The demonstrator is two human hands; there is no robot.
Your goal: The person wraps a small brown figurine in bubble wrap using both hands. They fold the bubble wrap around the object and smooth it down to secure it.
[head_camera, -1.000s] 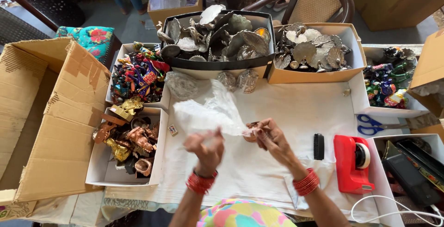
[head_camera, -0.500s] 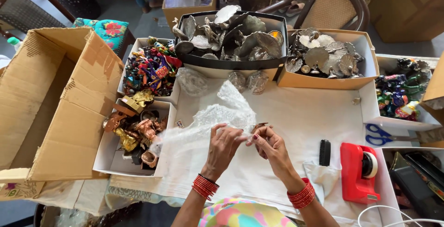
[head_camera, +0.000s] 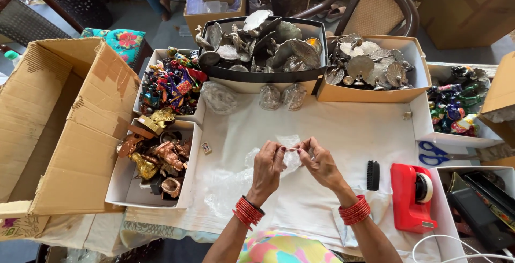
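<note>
My left hand [head_camera: 267,168] and my right hand [head_camera: 319,161] meet over the middle of a white-covered table [head_camera: 348,129]. Both pinch a piece of clear bubble wrap [head_camera: 291,156] between their fingertips. More clear wrap [head_camera: 228,185] trails down to the left of my left wrist. Whether something small sits inside the wrap is hidden by the fingers. Red bangles ring both wrists.
A big open cardboard box [head_camera: 48,123] stands left. Trays hold copper figurines [head_camera: 155,156], colourful figurines [head_camera: 171,83], silver metal pieces [head_camera: 263,43] and more metal pieces [head_camera: 370,64]. A red tape dispenser [head_camera: 410,196], black brush [head_camera: 373,175] and blue scissors [head_camera: 437,153] lie right.
My hands have come closer together and lower over the table, gathering the bubble wrap, which was spread up and to the left, into a small bunch between my fingers.
</note>
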